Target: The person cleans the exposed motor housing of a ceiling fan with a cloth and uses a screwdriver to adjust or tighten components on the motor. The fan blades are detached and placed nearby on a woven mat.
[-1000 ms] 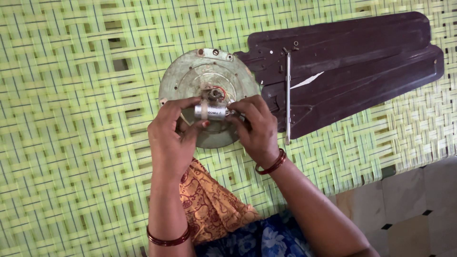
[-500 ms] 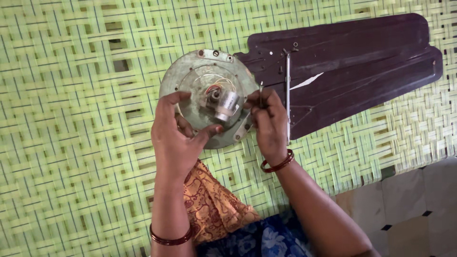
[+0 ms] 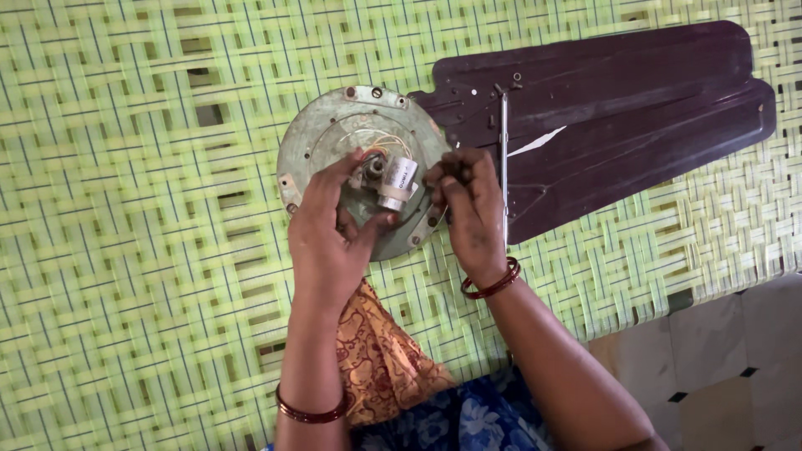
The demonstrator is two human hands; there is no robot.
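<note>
A round grey-green fan motor housing (image 3: 334, 134) lies on a green woven mat (image 3: 125, 250). At its centre sits a small silver cylinder, a capacitor (image 3: 397, 182), with thin wires (image 3: 380, 144) leading from it. My left hand (image 3: 330, 238) rests on the housing, its thumb and fingers around the capacitor's base. My right hand (image 3: 468, 209) is at the housing's right edge, fingertips pinched together on something small and dark that I cannot make out. Both wrists wear red bangles.
Dark brown fan blades (image 3: 618, 108) lie stacked to the right, with a thin metal rod (image 3: 503, 167) across them. Patterned orange cloth (image 3: 380, 359) and blue floral fabric (image 3: 468, 418) are near my lap. Tiled floor (image 3: 710, 367) shows at the lower right.
The capacitor has tilted from lying sideways to nearly upright. My right hand has let go of it and moved to the housing's right edge.
</note>
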